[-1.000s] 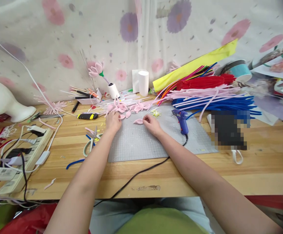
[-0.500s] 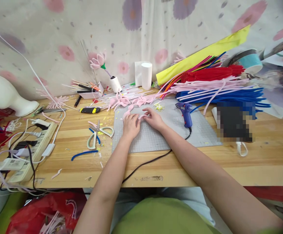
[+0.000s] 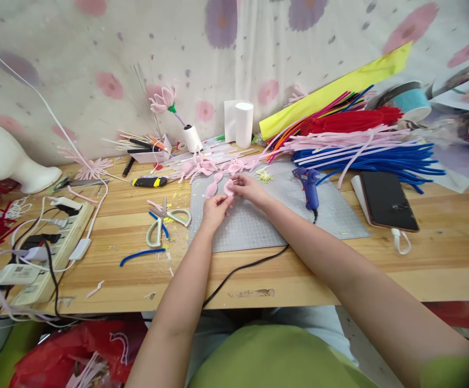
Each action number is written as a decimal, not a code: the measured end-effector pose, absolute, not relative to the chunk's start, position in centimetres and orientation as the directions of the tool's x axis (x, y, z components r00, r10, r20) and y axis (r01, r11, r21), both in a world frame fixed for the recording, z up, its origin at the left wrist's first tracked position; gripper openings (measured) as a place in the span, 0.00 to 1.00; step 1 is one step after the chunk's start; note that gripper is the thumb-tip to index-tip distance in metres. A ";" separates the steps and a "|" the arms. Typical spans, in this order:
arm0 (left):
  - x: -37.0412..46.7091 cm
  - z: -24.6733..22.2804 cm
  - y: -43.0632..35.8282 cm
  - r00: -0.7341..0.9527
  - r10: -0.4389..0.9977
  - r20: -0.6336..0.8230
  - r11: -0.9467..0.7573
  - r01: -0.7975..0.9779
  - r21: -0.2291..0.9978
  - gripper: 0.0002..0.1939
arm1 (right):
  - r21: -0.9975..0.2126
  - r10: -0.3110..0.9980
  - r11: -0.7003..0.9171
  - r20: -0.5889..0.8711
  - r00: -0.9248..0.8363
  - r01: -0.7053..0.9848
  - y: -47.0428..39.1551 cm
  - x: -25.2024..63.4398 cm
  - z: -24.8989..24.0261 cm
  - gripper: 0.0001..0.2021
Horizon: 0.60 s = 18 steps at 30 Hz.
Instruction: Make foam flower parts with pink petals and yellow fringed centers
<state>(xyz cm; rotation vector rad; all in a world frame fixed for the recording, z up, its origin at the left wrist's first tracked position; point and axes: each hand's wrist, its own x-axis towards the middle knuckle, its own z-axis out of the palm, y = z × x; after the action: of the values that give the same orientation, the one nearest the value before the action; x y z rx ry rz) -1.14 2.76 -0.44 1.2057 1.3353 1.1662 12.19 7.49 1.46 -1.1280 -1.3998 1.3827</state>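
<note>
A small curved pink fuzzy piece (image 3: 228, 187) is pinched between my two hands above the grey cutting mat (image 3: 250, 229). My left hand (image 3: 215, 210) holds its lower end, fingers pressed together. From the right, my right hand (image 3: 247, 188) grips the piece's other side with closed fingers. Just left of it, a pink petal shape (image 3: 211, 188) lies on the mat, with more pink petal shapes (image 3: 204, 165) behind. A pale yellow spiky piece (image 3: 265, 176) rests beyond my right hand. The blue glue gun (image 3: 309, 188) stands on the mat's right side.
Scissors (image 3: 164, 218) and blue stem bits lie left of the mat. A power strip (image 3: 60, 250) with cables sits farther left. Blue stems (image 3: 364, 164), pink and red bundles lie back right, near a black phone (image 3: 390, 202). A black cord crosses the front.
My left hand has drawn back slightly toward me, uncovering the pink petal shape on the mat. The curved pink piece between my hands now stands more upright.
</note>
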 end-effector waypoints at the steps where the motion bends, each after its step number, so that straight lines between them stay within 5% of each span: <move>1: -1.3 -0.4 2.9 -0.113 0.992 -0.047 0.050 0.023 0.999 0.13 | -0.996 0.975 -0.027 -0.045 -0.217 0.085 7.8 12.0 1.6 0.09; 5: -2.2 -0.1 3.6 -0.318 0.947 -0.040 -0.014 -0.167 0.986 0.13 | -0.896 0.986 0.111 0.046 -0.159 0.430 9.6 11.0 1.7 0.07; 8: -3.1 -0.1 4.3 -0.406 0.914 -0.025 -0.069 -0.216 0.974 0.11 | -0.653 0.925 0.373 0.206 -0.320 0.659 10.9 10.0 1.8 0.18; 12: -3.9 -0.3 4.9 -0.458 0.889 -0.013 -0.105 -0.232 0.967 0.10 | -0.405 0.852 0.523 0.205 -0.482 0.750 12.1 8.7 2.0 0.24; 15: -4.1 -0.5 4.9 -0.469 0.883 0.011 -0.120 -0.202 0.972 0.10 | -0.387 0.872 0.490 0.222 -0.437 0.781 12.1 8.7 2.4 0.17; 18: -4.2 -0.5 4.9 -0.478 0.877 0.049 -0.121 -0.120 0.985 0.09 | -0.509 0.894 0.448 0.261 -0.364 0.735 11.0 9.9 3.0 0.11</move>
<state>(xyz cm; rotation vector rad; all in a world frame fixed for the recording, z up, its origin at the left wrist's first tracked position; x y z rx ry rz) -4.20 4.89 -0.47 0.8858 1.3983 1.6985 9.90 11.02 2.96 -1.3628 -2.2006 0.4199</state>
